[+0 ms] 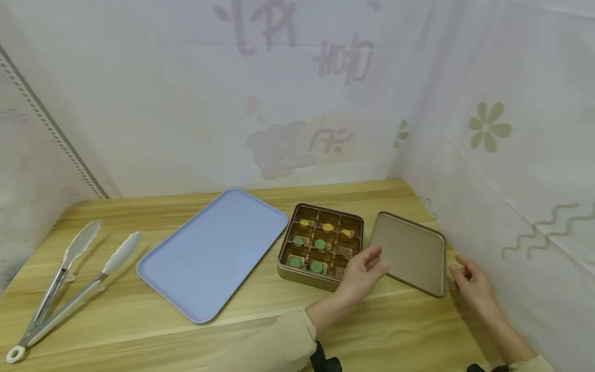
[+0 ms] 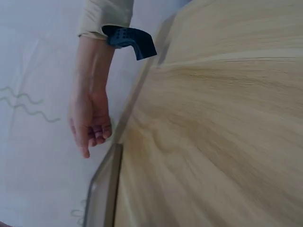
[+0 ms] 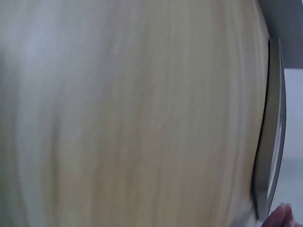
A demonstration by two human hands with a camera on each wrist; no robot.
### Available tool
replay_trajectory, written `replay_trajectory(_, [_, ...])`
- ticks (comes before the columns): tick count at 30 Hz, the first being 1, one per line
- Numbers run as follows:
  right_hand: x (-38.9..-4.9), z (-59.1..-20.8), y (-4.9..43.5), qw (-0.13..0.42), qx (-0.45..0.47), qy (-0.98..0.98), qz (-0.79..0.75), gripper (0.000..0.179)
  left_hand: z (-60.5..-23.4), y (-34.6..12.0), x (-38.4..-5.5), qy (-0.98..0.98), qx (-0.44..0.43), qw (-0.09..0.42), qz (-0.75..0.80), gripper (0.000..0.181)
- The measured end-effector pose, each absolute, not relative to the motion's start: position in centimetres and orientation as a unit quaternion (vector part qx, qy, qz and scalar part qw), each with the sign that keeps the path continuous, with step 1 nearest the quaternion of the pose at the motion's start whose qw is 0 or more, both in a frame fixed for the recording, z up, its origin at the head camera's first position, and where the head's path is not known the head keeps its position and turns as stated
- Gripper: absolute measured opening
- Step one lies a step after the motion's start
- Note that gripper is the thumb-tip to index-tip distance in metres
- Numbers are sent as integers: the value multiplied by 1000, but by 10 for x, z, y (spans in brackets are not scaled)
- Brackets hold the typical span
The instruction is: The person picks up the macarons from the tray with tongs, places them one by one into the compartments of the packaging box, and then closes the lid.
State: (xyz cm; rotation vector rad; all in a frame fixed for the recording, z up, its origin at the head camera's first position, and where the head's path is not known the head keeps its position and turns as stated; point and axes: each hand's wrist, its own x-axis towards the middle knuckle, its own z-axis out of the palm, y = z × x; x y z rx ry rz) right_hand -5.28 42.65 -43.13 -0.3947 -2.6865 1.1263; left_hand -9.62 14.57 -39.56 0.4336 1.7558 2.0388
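A square bronze tin (image 1: pixel 307 279) with a divided brown insert stands on the table. Small yellow pieces (image 1: pixel 327 227) lie in its back row, and round green pieces (image 1: pixel 320 244) lie in the middle and front rows. My left hand (image 1: pixel 360 271) is at the tin's front right corner, overlapping it in the head view, fingers loosely bent and holding nothing. A flat bronze lid (image 1: pixel 411 253) lies right of the tin. Beside the lid's right edge is my right hand (image 1: pixel 476 289), its fingers loosely curled around nothing; the left wrist view shows it too, past the lid's corner.
A light blue tray (image 1: pixel 214 253) lies at an angle left of the tin. Farther left, spread tongs (image 1: pixel 60 294) with pale tips rest on the wooden table (image 1: pixel 241 338). Printed cloth walls (image 1: pixel 186 103) rise behind and at both sides.
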Motion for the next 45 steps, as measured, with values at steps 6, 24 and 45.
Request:
replay_trajectory(6, [-56, -436, 436, 57, -144, -930, 333, 50, -402, 179, -105, 659, 82, 200, 720, 62])
replay_trajectory(24, [-66, -441, 444, -11, -130, -928, 348, 55, -418, 219, -146, 718, 23, 152, 679, 69])
replay_trajectory(45, [-69, -443, 443, -2, -137, -924, 358, 48, -413, 226, -149, 700, -5, 175, 693, 66])
